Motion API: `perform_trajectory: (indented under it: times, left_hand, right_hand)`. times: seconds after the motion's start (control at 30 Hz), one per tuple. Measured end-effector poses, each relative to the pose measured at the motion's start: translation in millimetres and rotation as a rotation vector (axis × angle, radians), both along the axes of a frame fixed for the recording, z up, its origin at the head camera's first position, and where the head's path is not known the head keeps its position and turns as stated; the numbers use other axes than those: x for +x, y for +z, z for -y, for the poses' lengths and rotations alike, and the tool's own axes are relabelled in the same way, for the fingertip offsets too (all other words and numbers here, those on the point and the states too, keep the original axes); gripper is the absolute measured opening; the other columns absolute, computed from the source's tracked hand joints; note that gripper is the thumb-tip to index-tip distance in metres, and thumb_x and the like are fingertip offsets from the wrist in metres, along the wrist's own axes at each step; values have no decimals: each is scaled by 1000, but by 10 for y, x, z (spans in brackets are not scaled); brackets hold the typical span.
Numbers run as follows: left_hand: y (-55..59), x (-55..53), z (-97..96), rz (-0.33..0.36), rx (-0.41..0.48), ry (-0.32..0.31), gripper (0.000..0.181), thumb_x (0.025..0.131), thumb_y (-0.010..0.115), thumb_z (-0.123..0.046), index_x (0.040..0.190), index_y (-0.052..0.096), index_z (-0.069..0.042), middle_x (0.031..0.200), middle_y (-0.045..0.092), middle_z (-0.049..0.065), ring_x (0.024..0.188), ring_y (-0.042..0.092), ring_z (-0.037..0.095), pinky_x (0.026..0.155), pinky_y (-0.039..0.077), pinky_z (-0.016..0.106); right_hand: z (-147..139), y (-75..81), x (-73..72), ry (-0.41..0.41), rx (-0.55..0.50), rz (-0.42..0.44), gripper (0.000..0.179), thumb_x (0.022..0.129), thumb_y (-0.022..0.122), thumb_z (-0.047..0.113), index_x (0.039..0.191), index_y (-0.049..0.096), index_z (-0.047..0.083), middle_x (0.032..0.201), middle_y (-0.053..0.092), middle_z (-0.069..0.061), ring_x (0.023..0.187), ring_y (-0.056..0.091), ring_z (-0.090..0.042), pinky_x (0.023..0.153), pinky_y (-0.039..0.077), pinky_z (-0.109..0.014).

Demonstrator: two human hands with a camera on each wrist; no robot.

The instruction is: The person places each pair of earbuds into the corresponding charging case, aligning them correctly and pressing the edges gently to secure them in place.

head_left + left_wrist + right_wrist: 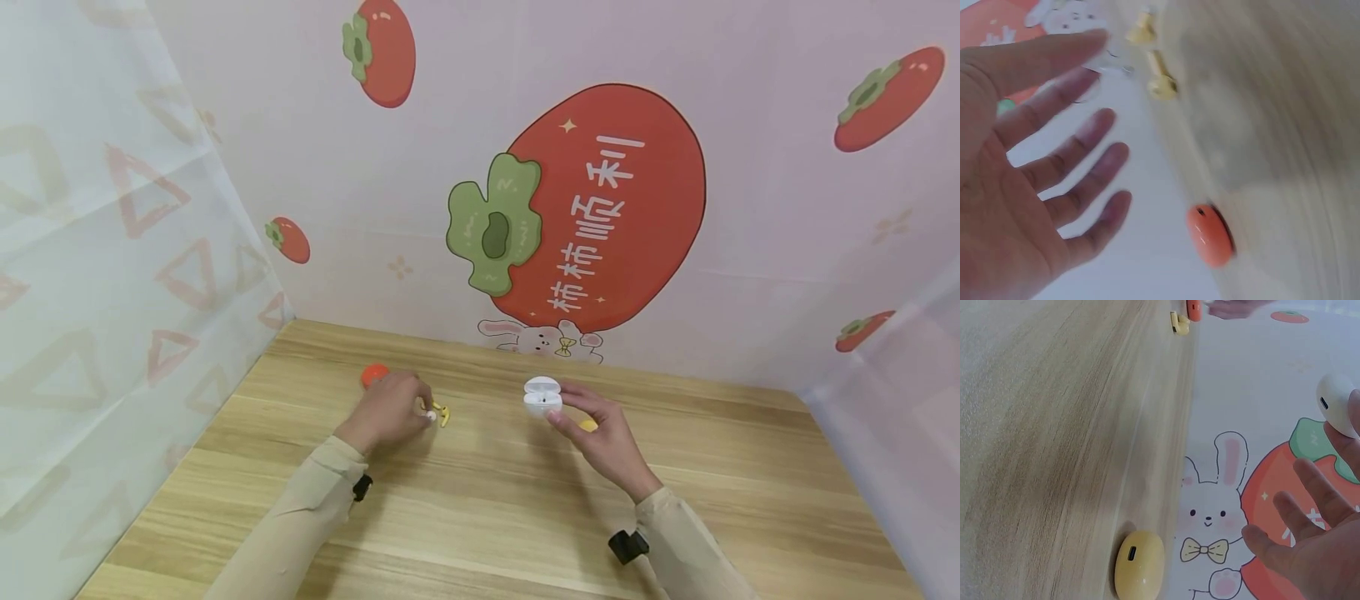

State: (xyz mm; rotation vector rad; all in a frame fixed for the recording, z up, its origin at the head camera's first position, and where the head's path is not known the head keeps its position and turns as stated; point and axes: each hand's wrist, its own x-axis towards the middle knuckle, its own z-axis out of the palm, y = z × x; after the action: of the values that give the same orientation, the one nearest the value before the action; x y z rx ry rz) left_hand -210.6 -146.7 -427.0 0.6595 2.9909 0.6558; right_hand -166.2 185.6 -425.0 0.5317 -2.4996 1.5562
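In the head view my left hand pinches a small white earbud between thumb and fingertips, low over the table. Against the pale wall in the left wrist view, that earbud is hard to make out. Just right of it lie two yellow earbuds, seen larger in the left wrist view. My right hand holds a white earbud case up off the table, lid raised, gripped at its right side by thumb and fingers. Too little detail shows to tell what its slots contain.
An orange case, closed in the left wrist view, lies behind my left hand. A closed yellow case sits on the wooden table beside my right hand, partly hidden in the head view. Printed walls border the back and sides.
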Motion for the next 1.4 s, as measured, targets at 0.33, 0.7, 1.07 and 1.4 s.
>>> perform_trajectory:
  times: [0.33,0.7,1.07,1.4]
  left_hand:
    - [308,81,-205,25,491,-91,12,85,83,-22,94,77,-19,106,67,-3,106,62,25,95,49,54]
    - [469,145,-423,-20,638,-47,13,85,83,-27,95,78,-20,125,61,0,123,54,25,104,41,54]
    - [423,188,-702,-100,789,-104,14,82,86,-21,94,81,-16,128,58,3,125,51,26,103,39,53]
    - [431,200,-862,-67,845,-68,17,79,88,-22,92,82,-15,129,58,4,127,49,25,105,37,55]
  right_hand:
    - [19,4,4,6,5,-11,27,93,75,15,119,76,7,135,64,-12,129,55,-36,105,38,-66]
    - [53,14,-2,16,-11,4,26,93,75,14,118,76,7,134,64,-13,130,54,-36,106,36,-67]
    - [95,24,-1,30,-4,10,28,94,75,18,120,75,10,135,64,-10,129,55,-35,105,36,-68]
    - [113,44,10,45,-10,2,29,94,75,18,122,75,10,136,63,-10,130,54,-34,104,38,-67]
